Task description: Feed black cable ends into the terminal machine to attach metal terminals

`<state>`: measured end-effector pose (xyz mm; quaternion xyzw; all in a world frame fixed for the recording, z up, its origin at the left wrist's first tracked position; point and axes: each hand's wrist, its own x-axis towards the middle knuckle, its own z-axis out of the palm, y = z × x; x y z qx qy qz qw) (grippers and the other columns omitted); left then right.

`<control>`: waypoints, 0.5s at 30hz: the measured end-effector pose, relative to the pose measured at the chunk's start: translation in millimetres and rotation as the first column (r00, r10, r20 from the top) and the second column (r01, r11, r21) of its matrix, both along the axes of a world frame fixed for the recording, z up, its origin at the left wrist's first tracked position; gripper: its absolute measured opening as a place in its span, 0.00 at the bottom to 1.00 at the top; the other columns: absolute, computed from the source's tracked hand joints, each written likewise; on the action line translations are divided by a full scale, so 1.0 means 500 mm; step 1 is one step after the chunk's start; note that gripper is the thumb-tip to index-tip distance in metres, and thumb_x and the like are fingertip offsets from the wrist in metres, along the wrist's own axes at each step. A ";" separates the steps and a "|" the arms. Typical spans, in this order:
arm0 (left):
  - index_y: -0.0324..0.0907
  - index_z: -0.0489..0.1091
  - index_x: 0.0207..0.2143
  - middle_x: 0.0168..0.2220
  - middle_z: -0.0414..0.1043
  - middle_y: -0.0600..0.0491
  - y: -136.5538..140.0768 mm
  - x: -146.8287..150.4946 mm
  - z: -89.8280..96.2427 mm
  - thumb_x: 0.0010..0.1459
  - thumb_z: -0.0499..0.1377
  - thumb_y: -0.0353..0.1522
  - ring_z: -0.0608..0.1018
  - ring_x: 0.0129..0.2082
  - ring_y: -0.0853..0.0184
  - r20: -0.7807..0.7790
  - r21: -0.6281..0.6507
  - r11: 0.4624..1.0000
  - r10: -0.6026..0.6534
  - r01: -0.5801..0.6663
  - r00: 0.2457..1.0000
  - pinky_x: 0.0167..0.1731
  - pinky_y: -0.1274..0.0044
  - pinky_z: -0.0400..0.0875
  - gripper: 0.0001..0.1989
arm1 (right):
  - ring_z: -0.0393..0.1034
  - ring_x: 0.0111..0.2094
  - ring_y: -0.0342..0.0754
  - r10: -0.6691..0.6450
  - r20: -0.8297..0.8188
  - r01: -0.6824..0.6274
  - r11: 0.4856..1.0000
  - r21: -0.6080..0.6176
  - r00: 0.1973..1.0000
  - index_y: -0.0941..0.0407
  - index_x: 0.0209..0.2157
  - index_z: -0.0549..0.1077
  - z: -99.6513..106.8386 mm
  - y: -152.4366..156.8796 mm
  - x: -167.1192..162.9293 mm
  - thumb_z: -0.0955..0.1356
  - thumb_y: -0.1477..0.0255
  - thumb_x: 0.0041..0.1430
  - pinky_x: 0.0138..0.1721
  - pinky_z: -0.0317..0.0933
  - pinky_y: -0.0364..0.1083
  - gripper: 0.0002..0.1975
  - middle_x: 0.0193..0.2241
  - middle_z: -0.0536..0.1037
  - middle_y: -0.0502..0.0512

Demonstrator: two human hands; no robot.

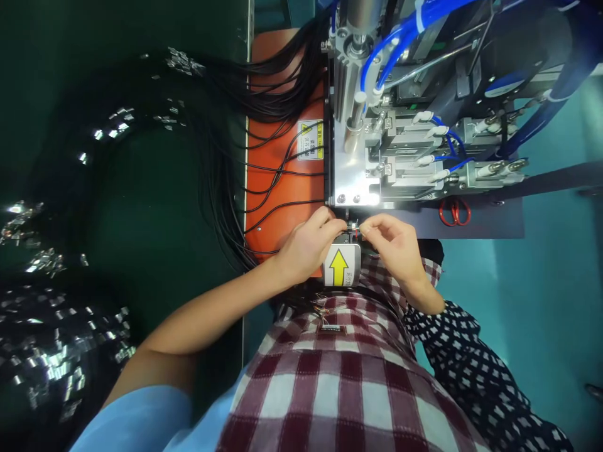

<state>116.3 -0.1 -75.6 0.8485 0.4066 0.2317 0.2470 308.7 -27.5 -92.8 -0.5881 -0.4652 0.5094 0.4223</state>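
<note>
My left hand is closed in a pinch on the end of a black cable, just in front of the machine. A small shiny metal connector shows between my two hands, in line with that cable. My right hand is closed too, thumb and forefinger pressed together at the connector's right side. What lies between those fingertips is too small to make out. Right below the hands is a white label with a yellow arrow.
The machine with blue air hoses stands directly ahead. Black cables run over its orange base to the dark table at left, where bundles with metal ends lie. Red-handled scissors rest at right. Loose wires lie against the checked apron.
</note>
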 end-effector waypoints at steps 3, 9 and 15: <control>0.40 0.73 0.45 0.35 0.67 0.50 0.004 -0.005 -0.014 0.67 0.49 0.29 0.73 0.33 0.68 -0.109 0.072 0.996 -0.052 0.061 0.993 0.33 0.78 0.71 0.13 | 0.62 0.24 0.42 0.001 -0.019 -0.002 0.999 -0.046 1.000 0.57 0.26 0.74 -0.006 0.006 0.002 0.71 0.68 0.55 0.28 0.57 0.43 0.08 0.23 0.73 0.49; 0.42 0.74 0.47 0.32 0.66 0.50 0.003 -0.006 -0.007 0.67 0.48 0.28 0.72 0.30 0.69 -0.252 0.162 0.979 -0.082 0.125 0.964 0.29 0.79 0.70 0.15 | 0.59 0.22 0.40 0.008 -0.017 -0.010 0.996 -0.085 1.000 0.57 0.26 0.74 -0.007 0.009 0.005 0.71 0.67 0.54 0.24 0.54 0.42 0.09 0.21 0.71 0.48; 0.42 0.74 0.45 0.32 0.66 0.49 0.000 -0.001 -0.003 0.67 0.49 0.28 0.71 0.30 0.68 -0.339 0.162 0.980 -0.056 0.117 0.939 0.28 0.78 0.69 0.14 | 0.59 0.22 0.41 0.013 -0.004 -0.013 0.995 -0.100 1.000 0.57 0.26 0.73 -0.010 0.011 0.005 0.71 0.65 0.54 0.24 0.54 0.42 0.10 0.20 0.70 0.48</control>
